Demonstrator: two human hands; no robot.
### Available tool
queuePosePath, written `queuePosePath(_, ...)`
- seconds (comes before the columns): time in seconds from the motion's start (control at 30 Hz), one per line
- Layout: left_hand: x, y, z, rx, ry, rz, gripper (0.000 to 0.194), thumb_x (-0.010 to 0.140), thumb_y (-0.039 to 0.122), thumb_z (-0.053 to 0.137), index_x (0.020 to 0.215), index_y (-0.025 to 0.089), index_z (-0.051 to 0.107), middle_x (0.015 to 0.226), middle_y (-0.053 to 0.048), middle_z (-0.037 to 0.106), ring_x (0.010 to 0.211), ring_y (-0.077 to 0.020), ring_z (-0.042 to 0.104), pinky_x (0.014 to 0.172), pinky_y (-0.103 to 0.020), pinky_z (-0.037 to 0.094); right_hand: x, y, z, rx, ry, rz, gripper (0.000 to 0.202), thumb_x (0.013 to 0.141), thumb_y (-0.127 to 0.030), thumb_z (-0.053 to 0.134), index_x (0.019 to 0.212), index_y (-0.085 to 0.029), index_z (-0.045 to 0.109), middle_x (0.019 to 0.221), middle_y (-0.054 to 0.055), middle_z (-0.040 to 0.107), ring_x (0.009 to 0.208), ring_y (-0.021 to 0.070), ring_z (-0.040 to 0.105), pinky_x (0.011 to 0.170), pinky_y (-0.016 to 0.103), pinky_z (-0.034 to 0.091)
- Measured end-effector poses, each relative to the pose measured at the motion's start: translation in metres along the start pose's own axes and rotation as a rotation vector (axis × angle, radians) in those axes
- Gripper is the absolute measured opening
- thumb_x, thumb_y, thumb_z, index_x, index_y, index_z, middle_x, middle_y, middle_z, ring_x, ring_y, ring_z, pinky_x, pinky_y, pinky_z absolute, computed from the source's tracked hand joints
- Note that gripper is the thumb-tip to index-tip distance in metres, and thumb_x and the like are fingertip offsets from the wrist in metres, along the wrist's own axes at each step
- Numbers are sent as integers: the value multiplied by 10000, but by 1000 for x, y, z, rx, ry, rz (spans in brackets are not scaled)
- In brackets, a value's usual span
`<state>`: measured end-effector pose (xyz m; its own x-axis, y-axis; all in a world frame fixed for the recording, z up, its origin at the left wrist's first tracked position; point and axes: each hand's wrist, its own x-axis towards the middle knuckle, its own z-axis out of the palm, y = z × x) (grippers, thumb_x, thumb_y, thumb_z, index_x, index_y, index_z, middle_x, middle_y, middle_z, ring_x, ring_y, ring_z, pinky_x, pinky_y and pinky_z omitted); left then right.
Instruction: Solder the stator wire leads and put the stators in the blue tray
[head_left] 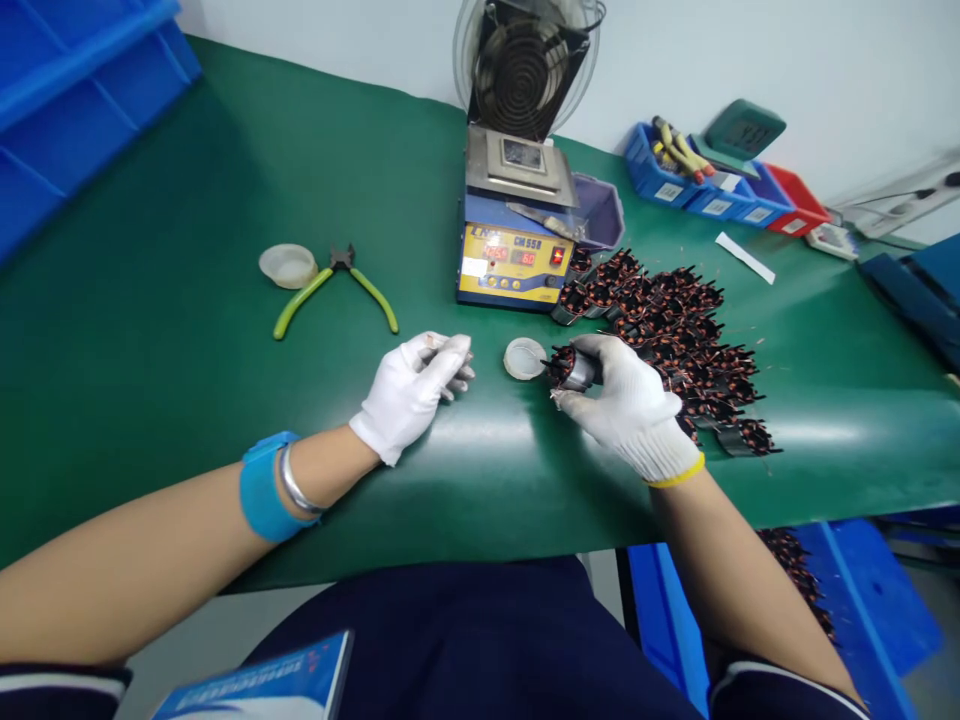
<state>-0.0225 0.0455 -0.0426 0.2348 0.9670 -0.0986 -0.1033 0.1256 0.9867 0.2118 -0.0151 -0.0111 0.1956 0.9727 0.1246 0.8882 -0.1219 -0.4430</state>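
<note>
My right hand (626, 395), in a white glove with a yellow cuff, grips a motor stator (576, 369) on its side. The stator has a silvery band, copper windings and black prongs that point left at a small round white dish (524, 359). My left hand (418, 385), also gloved, is left of that dish with thumb and fingers drawn together; whatever may be between them is hidden. A solder pot (514, 262) with a yellow front and lit red digits stands just beyond the dish. Many similar stators (675, 330) crowd the table beside my right hand.
Green-handled cutters (342, 262) and a second shallow white dish (289, 266) lie on the green table (225, 380) to the left. A fan (521, 65) stands behind the solder pot. Small blue bins (656, 180) and a red bin (799, 205) line the back right.
</note>
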Motion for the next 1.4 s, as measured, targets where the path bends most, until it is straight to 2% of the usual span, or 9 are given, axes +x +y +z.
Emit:
queuePosePath(0.23,-2,1,1,19,-83,1,430,801,585,736,740,173,628,705,-39,679,617,-141,617,588,-272,486,9,-1,-4,-55,-61,-45,577,679,-361,793,1222,-183,710,1026,81,751,909,283,722,901,480,601)
queuePosePath(0.37,-1,-1,0,49,-114,9,403,838,559,702,741,176,626,694,-34,664,620,-144,601,605,-288,469,7,6,-5,-40,101,-184,571,739,-394,759,1261,-182,670,1091,94,731,922,267,709,845,440,610)
queuePosePath(0.47,-1,-1,-1,77,-135,19,396,855,551,685,743,175,633,695,-34,661,627,-149,602,619,-299,472,9,6,-5,-230,251,-385,551,780,-349,729,1301,-193,642,1230,141,687,1070,314,663,875,461,584)
queuePosePath(0.6,-2,-1,-1,60,-124,8,412,831,572,705,749,175,629,716,-38,672,647,-157,612,624,-300,482,18,0,2,-561,184,-512,480,846,-243,656,1322,-189,644,1247,168,679,1008,329,631,793,461,536)
queuePosePath(0.77,-2,0,-1,72,-143,17,427,823,589,709,784,169,647,736,-36,674,677,-162,615,636,-300,490,20,-4,13,-663,141,-510,348,968,-215,554,1298,-215,661,1237,148,690,975,277,611,759,399,486)
queuePosePath(0.93,-2,1,1,48,-132,4,459,801,606,740,903,165,666,776,-35,687,703,-166,625,648,-306,500,23,-1,5,-598,140,-498,420,906,-229,610,1324,-216,641,1272,153,663,998,294,594,798,437,508)
queuePosePath(1.1,-2,1,4,-4,-104,-62,554,742,621,776,1017,153,663,786,-33,694,698,-168,636,663,-319,514,65,-16,-27,-459,260,-372,604,773,-306,736,1349,-161,632,1277,188,624,1084,375,594,864,539,540)
queuePosePath(1.27,1,4,2,-42,-101,-96,592,703,640,791,1003,147,661,758,-33,696,686,-169,638,661,-320,517,116,-35,-48,-317,382,-276,601,729,-395,809,1259,-148,675,1170,155,640,1019,314,634,943,505,544)
queuePosePath(1.4,7,7,-4,-113,-118,-128,579,693,630,822,968,149,654,742,-35,701,649,-155,645,605,-280,510,114,-42,-42,-229,407,-361,572,749,-398,808,1245,-148,672,1135,145,650,1024,299,638,937,459,567)
